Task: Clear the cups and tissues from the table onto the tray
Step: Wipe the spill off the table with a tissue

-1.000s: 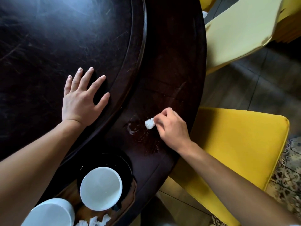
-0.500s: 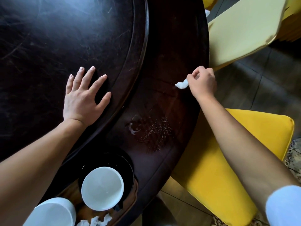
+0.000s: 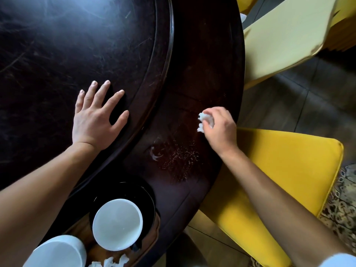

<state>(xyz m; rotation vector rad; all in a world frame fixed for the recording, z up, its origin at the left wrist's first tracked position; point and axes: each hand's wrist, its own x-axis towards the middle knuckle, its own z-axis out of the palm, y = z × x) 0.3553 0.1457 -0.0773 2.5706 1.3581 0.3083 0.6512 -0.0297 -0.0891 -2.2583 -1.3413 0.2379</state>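
Observation:
My right hand (image 3: 219,130) pinches a small crumpled white tissue (image 3: 205,120) just above the dark wooden table (image 3: 202,54) near its right rim. My left hand (image 3: 94,120) lies flat with fingers spread on the raised round centre of the table. At the bottom, a wooden tray (image 3: 154,228) holds a white cup (image 3: 117,223) on a black saucer (image 3: 138,191), a second white cup (image 3: 55,251) at the lower left, and crumpled white tissues (image 3: 113,262) at the bottom edge.
A wet smear with scattered droplets (image 3: 173,157) marks the tabletop between my hands. A yellow chair seat (image 3: 279,170) stands right of the table, a pale yellow chair (image 3: 285,35) further back. A patterned rug (image 3: 344,205) lies at the right edge.
My right hand with the tissue went from the smear up to the table's far right rim, then came back toward me and inward. My left hand stayed flat.

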